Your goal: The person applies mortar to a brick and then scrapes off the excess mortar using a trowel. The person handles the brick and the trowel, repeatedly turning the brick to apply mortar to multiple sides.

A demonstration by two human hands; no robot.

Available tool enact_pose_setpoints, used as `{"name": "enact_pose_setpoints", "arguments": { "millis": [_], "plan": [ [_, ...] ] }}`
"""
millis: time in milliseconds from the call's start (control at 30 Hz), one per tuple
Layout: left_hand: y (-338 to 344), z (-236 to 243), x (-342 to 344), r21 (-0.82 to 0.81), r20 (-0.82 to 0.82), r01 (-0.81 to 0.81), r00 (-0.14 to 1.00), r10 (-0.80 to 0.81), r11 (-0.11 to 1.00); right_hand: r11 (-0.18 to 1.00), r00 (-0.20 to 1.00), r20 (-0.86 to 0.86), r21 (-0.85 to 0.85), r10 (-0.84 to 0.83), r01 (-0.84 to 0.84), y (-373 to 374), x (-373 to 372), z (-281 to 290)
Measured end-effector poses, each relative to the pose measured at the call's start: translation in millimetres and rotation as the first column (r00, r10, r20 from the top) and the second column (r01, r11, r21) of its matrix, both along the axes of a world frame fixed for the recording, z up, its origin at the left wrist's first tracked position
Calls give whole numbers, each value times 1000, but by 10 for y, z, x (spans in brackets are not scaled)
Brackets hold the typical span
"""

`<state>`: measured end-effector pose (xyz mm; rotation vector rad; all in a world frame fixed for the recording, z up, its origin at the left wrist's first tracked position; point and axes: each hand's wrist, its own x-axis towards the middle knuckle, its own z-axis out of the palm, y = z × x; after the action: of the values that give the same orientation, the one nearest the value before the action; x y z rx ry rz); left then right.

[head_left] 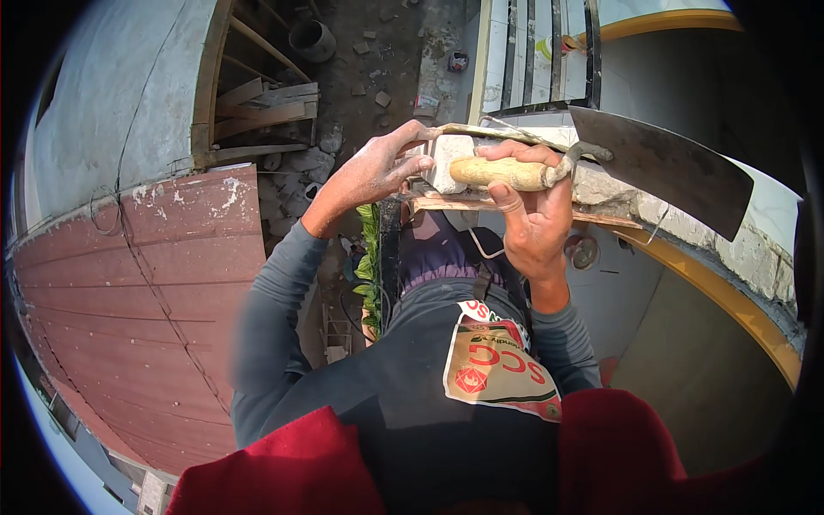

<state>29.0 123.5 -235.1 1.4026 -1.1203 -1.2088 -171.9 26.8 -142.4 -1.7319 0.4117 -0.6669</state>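
Note:
My right hand (539,225) is wrapped round the wooden handle of a trowel (669,172), whose broad dark blade points to the right. The butt of the handle lies over a pale block (448,178) on top of a narrow wall (730,236). My left hand (369,176) is at the block's left end, thumb on the near side and fingers on the far side, closed on it. A thin wooden strip (459,129) runs along the far edge, and another board (468,203) lies along the near edge. Pale dust coats my fingers.
The ground lies far below, with rubble and a bucket (312,40). Dark metal bars (592,51) stand beyond the wall. At left are a red-brown corrugated roof (146,300) and stacked lumber (266,116). Bent wire (657,225) sticks out near the wall; a yellow arch (730,300) curves below.

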Motion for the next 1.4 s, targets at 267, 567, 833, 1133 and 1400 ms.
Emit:
{"name": "enact_pose_setpoints", "arguments": {
  "millis": [267,567,833,1133,1400],
  "plan": [
    [-21,-51,-5,-84,-40,-8,999,4,996,998,998,35,38,-49,48,-111,12,116],
    [-60,34,6,-25,-200,-3,980,-2,1000,963,961,72,56,-266,263,-212,-818,363],
    [-22,74,-76,-21,-303,-74,951,65,997,846,843,82,5,-532,533,-221,-1486,477],
    [15,38,-190,-15,-376,-184,912,165,983,819,804,159,78,-573,568,-233,-1742,411],
    [35,-51,-169,10,-432,-196,883,181,981,842,837,96,99,-539,530,-186,-1641,438]
  ]
}}
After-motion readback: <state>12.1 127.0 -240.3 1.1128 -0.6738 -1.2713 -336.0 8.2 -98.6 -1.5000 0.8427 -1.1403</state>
